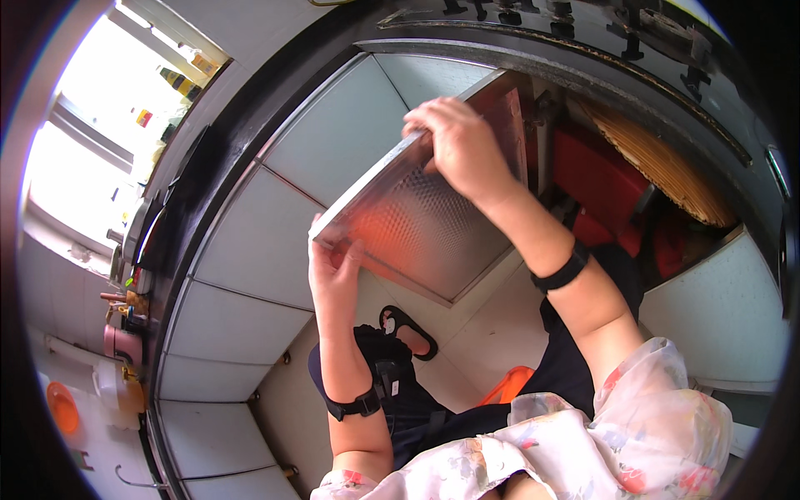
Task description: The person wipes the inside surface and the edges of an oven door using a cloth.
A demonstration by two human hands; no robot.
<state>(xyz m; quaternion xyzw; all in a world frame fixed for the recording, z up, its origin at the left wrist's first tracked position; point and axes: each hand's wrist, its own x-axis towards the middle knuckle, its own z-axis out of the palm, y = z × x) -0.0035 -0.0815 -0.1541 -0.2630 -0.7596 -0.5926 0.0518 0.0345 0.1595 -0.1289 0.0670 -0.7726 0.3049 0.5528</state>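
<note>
An open cabinet door (pixel 431 231) stands out from the cabinet under the counter, its embossed, shiny metallic inner face turned toward me. My left hand (pixel 334 269) grips the door's outer corner, thumb on the inner face and fingers around the edge. Farther along the same edge, my right hand (pixel 462 150) hooks its fingers over the rim; it looks slightly blurred. Behind my right forearm, the cabinet interior shows a red panel or box (pixel 594 169) and a ribbed tan board (pixel 656 162), partly hidden. A hinge (pixel 542 109) sits near the door's inner side.
Pale cabinet fronts (pixel 250 231) run down the left beneath a black countertop (pixel 206 181). Above the open cabinet is a gas stove (pixel 625 31). An orange stool (pixel 509 382) is partly visible beneath me, near my slippered foot (pixel 409 334). Bottles (pixel 181 81) line the windowsill.
</note>
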